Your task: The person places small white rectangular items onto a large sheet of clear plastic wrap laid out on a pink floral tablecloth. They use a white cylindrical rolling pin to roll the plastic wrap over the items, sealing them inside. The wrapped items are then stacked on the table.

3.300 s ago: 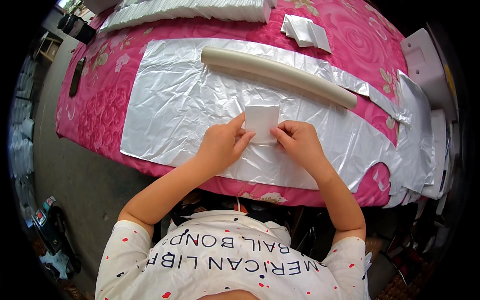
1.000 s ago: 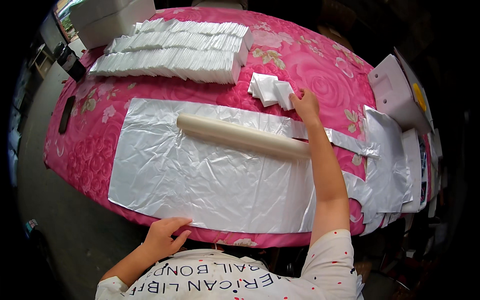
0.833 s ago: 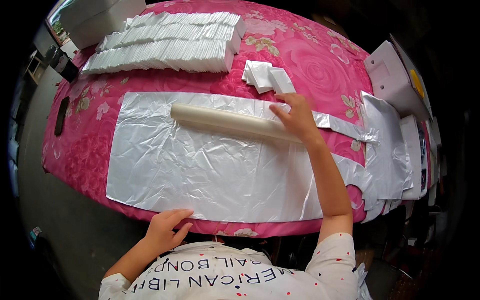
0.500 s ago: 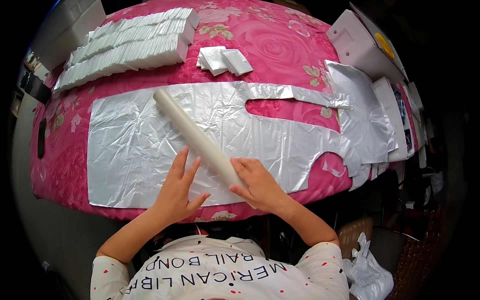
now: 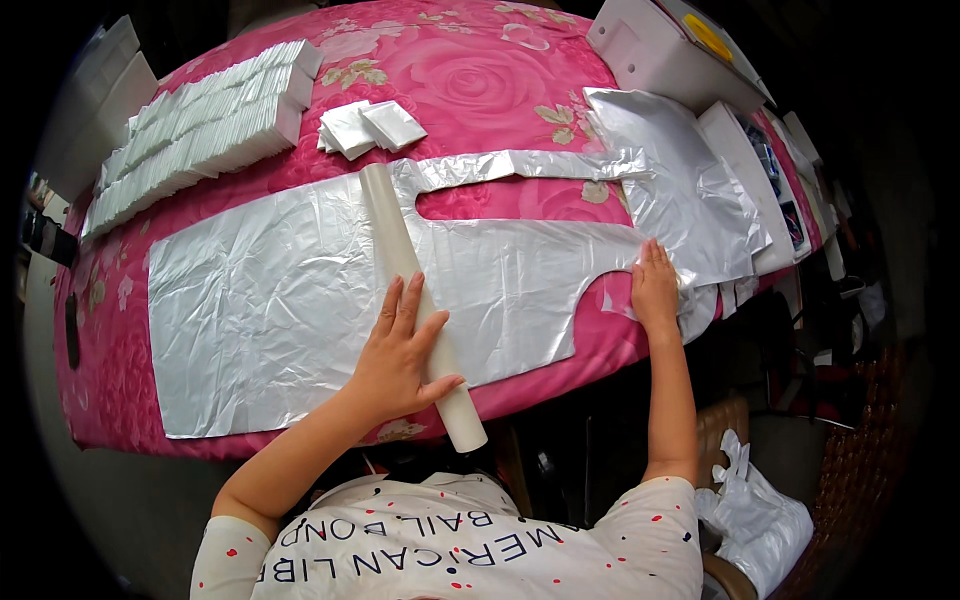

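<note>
A silvery-white plastic sheet (image 5: 250,310), cut like a disposable apron with a strap loop, lies spread out and wrinkled. Across its middle rests a pale cylindrical tube (image 5: 395,225), whose near end sticks out past the table edge. My left hand (image 5: 400,355) lies on the tube with fingers and thumb spread, not wrapped round it. Farther right, my right hand (image 5: 655,290) is stretched flat on the sheet's narrow end, beside the curved cutout. Its fingertips touch the plastic where it meets a pile of similar sheets (image 5: 680,180).
Rows of folded white packets (image 5: 200,130) stand at the far left, with a few loose folded squares (image 5: 370,128) nearer the middle. White foam boxes (image 5: 665,55) border the back right. A pink flowered cloth (image 5: 470,85) covers the table. A white plastic bag (image 5: 755,520) hangs low right.
My right hand has left the tube and reached right to the sheet's narrow end. My left hand has come onto the tube, which has shifted right and turned more upright. The view has shifted too.
</note>
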A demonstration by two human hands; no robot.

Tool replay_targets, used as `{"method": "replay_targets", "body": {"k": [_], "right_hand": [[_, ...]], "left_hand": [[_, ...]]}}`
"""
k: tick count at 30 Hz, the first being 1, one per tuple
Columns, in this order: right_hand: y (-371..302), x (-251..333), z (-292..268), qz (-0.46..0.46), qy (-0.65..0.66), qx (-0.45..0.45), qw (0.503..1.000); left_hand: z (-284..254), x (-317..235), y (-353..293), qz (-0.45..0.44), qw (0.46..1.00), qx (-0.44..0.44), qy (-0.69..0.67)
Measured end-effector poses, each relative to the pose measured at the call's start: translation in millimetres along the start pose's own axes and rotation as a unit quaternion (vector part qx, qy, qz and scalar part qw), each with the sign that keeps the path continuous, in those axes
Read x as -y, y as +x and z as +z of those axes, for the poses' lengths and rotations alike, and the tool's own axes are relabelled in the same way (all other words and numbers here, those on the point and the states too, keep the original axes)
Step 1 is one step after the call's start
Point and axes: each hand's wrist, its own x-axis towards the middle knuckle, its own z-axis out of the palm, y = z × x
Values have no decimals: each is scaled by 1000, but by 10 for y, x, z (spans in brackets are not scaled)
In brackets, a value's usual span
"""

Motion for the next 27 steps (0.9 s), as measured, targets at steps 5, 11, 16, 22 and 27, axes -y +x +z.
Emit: {"method": "replay_targets", "body": {"k": [5, 11, 16, 22, 27], "right_hand": [[-111, -87, -38, 126, -126, -73, 981], [-121, -49, 23, 159, -28, -70, 984], [-230, -218, 129, 158, -59, -101, 981], [-247, -231, 61, 113, -64, -158, 979], [-203, -11, -288, 50, -75, -150, 985]], "left_hand": [[-3, -24, 32, 3, 1000, -11, 9], [-56, -46, 60, 3, 1000, 19, 5], [-53, -42, 55, 4, 1000, 22, 17], [-45, -64, 61, 1, 999, 28, 22], [-31, -46, 55, 8, 999, 22, 24]]}}
